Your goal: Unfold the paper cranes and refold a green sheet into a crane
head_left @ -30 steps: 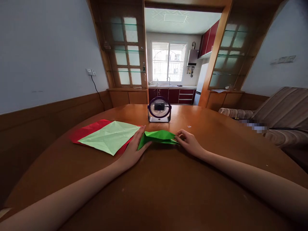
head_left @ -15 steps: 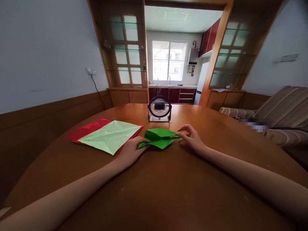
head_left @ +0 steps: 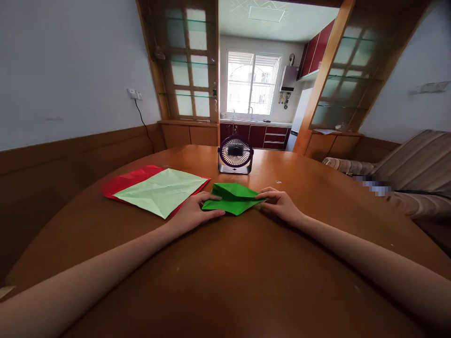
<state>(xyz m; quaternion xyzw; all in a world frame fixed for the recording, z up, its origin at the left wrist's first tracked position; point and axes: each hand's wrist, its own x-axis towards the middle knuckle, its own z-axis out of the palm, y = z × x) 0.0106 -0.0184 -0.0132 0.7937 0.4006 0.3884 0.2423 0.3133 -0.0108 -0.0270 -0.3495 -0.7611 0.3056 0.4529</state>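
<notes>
— We start with the wooden table: one broad brown top with a curved far edge, and everything we handle lies toward that far edge.

— Then the flat sheets. We count two lying unfolded toward the far left edge: one red sheet underneath and one pale green sheet on top of it, creased but spread out.

— One small desk fan stands near the far edge, behind our work and apart from it.

— And one folded green paper, lying on the table between our hands, just in front of the fan and just beside the right corner of the pale sheet.

— Our left hand grips its left tip, thumb over and fingers under, as far as we can tell. Our right hand pinches the right tip, fingers closed on the point.

— How will it handle? We judge it very light and thin, limp where single, stiffer along the layered creases. It should slide easily on the polished wood, and it will crumple or tear if we pull hard.

— So we'd hold it at the pointed ends or along the folded edges, gently, pressing down so it doesn't skate away.
</notes>
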